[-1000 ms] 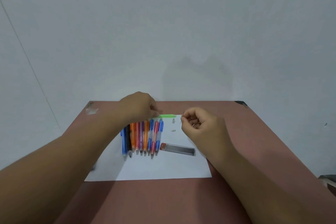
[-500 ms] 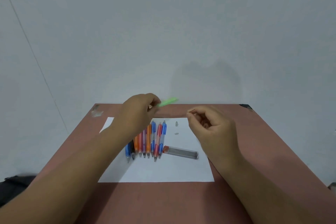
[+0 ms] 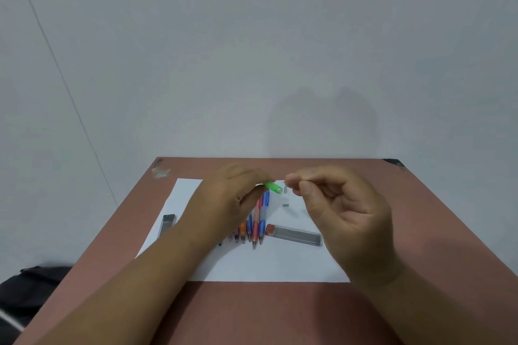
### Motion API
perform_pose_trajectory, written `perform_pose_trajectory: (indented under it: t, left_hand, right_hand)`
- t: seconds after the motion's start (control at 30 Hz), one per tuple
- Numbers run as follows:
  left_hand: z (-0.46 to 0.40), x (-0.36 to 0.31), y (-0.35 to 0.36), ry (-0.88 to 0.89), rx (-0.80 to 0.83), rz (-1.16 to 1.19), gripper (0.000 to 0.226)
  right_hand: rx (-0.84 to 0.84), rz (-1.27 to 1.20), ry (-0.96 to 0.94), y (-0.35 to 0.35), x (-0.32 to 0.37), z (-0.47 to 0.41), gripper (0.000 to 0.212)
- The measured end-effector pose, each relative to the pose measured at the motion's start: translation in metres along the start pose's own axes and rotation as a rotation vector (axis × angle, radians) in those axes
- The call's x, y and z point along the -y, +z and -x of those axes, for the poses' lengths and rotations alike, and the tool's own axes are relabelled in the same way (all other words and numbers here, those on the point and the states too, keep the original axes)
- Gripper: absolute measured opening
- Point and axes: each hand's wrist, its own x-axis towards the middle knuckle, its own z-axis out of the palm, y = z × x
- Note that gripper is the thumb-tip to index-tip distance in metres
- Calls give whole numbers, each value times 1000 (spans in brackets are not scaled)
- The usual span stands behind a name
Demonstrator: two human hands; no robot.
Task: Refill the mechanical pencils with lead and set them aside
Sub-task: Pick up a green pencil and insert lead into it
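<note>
Bottom of frame: both forearms come in from the lower corners over the reddish-brown table [image 3: 280, 314], hands raised above the white paper sheet [image 3: 269, 266] at centre. Lower left edge: a dark bag-like object [image 3: 33, 283], too blurred to identify. Right of centre, the right hand [image 3: 347, 218] has thumb and forefinger pinched at the tips, other fingers curled loosely; they probably hold a lead stick, but it is too thin to confirm. Below that hand lies a clear rectangular lead case with a red end cap [image 3: 294, 235], flat on the paper, within easy reach for the next stick. Left of it, a row of coloured mechanical pencils, blue, orange and pink [image 3: 256, 225], lies side by side, tips toward the viewer, partly hidden by the left hand [image 3: 232, 199]; I read this as the queue or the done pile, cannot tell which. At the paper's left edge sits a second grey lead case [image 3: 167, 223]. The left hand grips a translucent green mechanical pencil [image 3: 273, 186], fingers wrapped round the barrel, open rear end aimed right at the pinching fingertips, just apart: set-up for feeding lead. Two small grey pieces [image 3: 285, 196] rest beyond on the paper, likely the removed cap and eraser, parked clear. Far edge of the table meets a plain pale wall [image 3: 252, 50].
</note>
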Motion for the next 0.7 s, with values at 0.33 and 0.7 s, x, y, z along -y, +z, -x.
perform_pose_trajectory:
  t: [0.33,0.7]
  left_hand:
    - [-2,-8,-1,17,50,112,29]
    - [-2,-9,1,49,-5,107,21]
  right_hand:
    - [51,-62,34,4,1,1,11]
    - [79,62,-9,0,-3,0,10]
